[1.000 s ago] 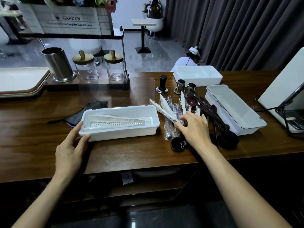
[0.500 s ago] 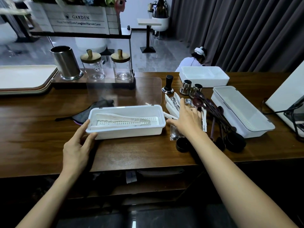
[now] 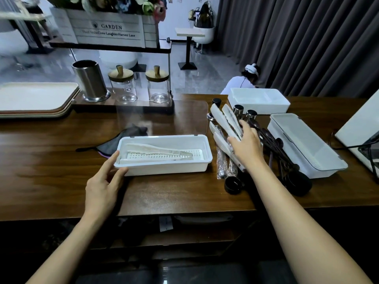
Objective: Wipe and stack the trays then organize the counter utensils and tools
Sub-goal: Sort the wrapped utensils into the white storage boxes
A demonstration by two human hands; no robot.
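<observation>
Head view: left hand (image 3: 102, 187) touches near-left corner of white bin (image 3: 168, 169), fingers straight, loosely spread. Right hand (image 3: 247, 149) curled round white tongs (image 3: 225, 119) – tips angled up over utensil pile (image 3: 222, 161). Bin mid-counter, second tongs (image 3: 155, 149) inside. Stacked trays (image 3: 37, 99) far left.

the left end of the white bin (image 3: 164, 170) is touched by the left hand (image 3: 102, 189). white tongs (image 3: 223, 121) are gripped by the right hand (image 3: 249, 149).
</observation>
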